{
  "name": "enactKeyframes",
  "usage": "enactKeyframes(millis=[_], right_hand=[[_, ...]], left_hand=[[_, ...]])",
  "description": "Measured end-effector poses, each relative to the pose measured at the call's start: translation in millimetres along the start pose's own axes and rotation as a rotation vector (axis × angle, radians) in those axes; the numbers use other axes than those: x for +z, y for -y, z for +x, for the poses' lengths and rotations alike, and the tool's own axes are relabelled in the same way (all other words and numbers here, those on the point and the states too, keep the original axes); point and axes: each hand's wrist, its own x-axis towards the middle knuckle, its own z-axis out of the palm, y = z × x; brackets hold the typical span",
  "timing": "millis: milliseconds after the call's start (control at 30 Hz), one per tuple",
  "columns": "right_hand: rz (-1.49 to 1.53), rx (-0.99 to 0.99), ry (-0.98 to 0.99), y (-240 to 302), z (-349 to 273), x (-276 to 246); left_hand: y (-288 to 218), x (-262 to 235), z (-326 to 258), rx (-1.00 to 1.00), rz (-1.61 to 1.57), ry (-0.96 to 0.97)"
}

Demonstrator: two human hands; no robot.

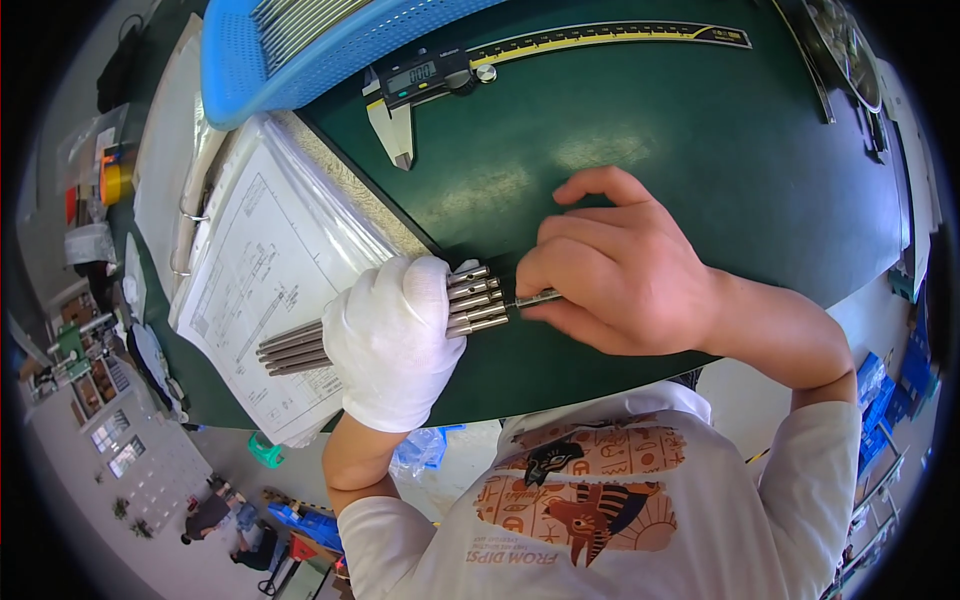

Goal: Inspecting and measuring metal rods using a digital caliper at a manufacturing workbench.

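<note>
Steel rods (400, 322) gripped in gloved left hand (392, 340), right hand (620, 265) pinching one rod tip

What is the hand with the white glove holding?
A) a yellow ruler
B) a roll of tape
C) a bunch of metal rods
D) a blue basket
C: the gloved left hand is wrapped around a bundle of metal rods, whose ends stick out on both sides of the fist, while the bare right hand pinches the tip of one rod.
</note>
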Motion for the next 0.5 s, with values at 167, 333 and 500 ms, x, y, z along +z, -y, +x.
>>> enactKeyframes(millis=[167, 333, 500], right_hand=[[0.001, 0.055, 0.081, 3, 0, -4], [-0.003, 0.005, -0.015, 2, -1, 3], [-0.076, 0.034, 0.149, 3, 0, -5]], left_hand=[[0, -1, 0, -0.010, -0.001, 0.019], [-1, 1, 1, -0.005, 0.003, -0.004], [0, 1, 0, -0.007, 0.007, -0.004]])
